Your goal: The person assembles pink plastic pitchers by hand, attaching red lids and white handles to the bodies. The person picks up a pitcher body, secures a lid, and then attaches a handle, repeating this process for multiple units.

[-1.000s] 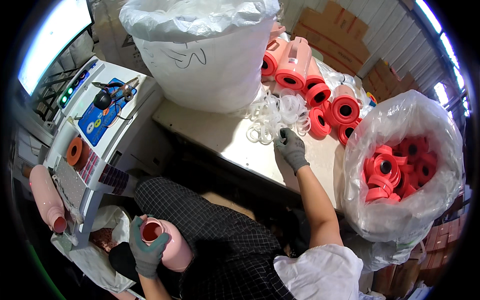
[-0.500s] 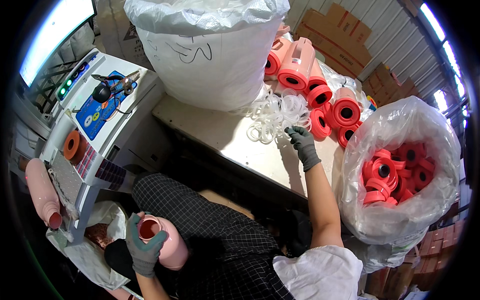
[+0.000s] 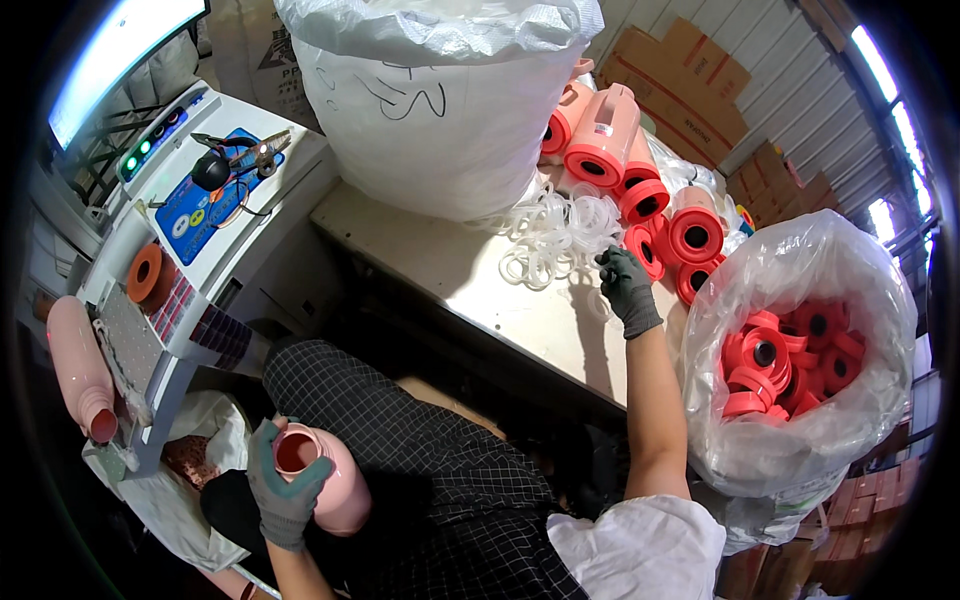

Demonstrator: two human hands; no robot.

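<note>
My left hand, in a grey glove, grips a pink bottle around its neck. The bottle leans over my lap, its open mouth facing up. My right hand, gloved too, is over the table at the right edge of a heap of translucent white rings. Its fingers are curled together, and what they hold, if anything, is too small to make out. A faint clear ring shows right beside these fingers. Beyond the hand lie pink jug bodies with red, black-centred ends.
A big white sack stands on the table. To the right, a clear plastic bag holds several red lids. At left, a white machine carries pliers and an orange roll; another pink bottle lies beside it.
My right hand has moved a little right, away from the middle of the ring heap. A clear ring now shows beside its fingers. My left hand keeps its grip on the bottle.
</note>
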